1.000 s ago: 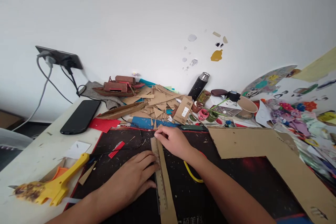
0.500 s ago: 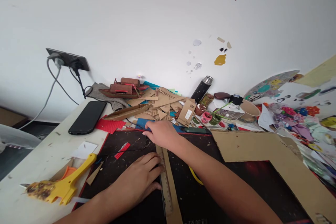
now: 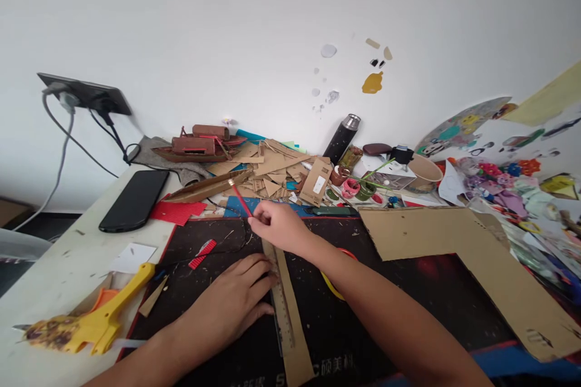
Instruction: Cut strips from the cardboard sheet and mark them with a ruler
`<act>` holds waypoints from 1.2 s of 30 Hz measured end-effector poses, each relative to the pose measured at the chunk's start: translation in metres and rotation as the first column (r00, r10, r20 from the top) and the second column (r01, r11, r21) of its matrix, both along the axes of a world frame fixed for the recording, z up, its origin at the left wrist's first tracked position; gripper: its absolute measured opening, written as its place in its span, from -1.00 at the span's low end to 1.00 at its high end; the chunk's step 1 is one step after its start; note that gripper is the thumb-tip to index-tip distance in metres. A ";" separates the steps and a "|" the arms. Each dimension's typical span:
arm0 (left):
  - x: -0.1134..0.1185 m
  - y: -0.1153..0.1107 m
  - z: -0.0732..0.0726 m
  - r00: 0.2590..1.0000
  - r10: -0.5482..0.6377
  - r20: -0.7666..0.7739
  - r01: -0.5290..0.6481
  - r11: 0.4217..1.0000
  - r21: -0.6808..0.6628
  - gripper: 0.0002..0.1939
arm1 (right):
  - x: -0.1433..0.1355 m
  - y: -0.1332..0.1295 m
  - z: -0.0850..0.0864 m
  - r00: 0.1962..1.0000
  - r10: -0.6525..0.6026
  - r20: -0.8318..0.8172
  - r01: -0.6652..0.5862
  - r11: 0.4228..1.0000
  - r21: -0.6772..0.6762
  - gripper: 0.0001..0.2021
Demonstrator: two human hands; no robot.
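Note:
My left hand (image 3: pixel 242 296) presses down on a clear ruler (image 3: pixel 283 308), which lies along a narrow cardboard strip (image 3: pixel 297 338) on the black mat (image 3: pixel 218 320). Beyond it, above the strip's far end, my right hand (image 3: pixel 278 227) is closed round a red pencil (image 3: pixel 240 198) that points up and to the left. A small red corrugated piece (image 3: pixel 202 253) lies left of my hands. Part of a yellow and red ring (image 3: pixel 333 284) shows beside my right forearm.
A yellow glue gun (image 3: pixel 97 320) and a black phone (image 3: pixel 134 201) lie at left. Cardboard scraps (image 3: pixel 276 163), model boats (image 3: pixel 195 145) and a black flask (image 3: pixel 341 139) line the wall. A large L-shaped cardboard piece (image 3: pixel 417 233) lies at right.
My right hand has lifted slightly and now shows a red pencil in its fingers. My left hand stays on the ruler. The whole view has shifted a little.

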State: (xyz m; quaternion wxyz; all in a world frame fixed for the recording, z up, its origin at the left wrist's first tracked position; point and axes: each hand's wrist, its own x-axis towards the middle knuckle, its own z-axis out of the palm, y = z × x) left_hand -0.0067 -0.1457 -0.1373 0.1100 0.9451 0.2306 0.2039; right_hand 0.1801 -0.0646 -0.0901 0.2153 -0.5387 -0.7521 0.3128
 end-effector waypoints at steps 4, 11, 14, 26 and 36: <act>-0.001 0.001 -0.001 0.999 -0.009 0.037 0.009 1.000 0.006 -0.63 | 0.032 -0.021 -0.004 0.912 -0.140 -0.387 0.018 0.953 -0.301 -0.80; -0.003 0.002 0.006 1.000 -0.022 -0.009 0.022 0.999 -0.025 -0.64 | 0.062 -0.058 -0.021 0.788 -0.256 -0.560 -0.004 0.907 -0.421 -0.74; -0.004 0.001 0.008 1.000 -0.016 -0.024 0.015 0.999 -0.049 -0.63 | 0.064 -0.066 -0.026 0.759 -0.259 -0.598 -0.014 0.911 -0.412 -0.72; -0.005 0.000 0.011 1.000 -0.003 -0.028 0.002 0.999 -0.034 -0.65 | 0.064 -0.073 -0.027 0.734 -0.283 -0.617 0.018 0.917 -0.399 -0.57; -0.004 -0.001 0.015 1.000 0.012 -0.022 -0.014 0.998 -0.058 -0.66 | 0.063 -0.074 -0.026 0.801 -0.248 -0.545 0.026 0.924 -0.382 -0.62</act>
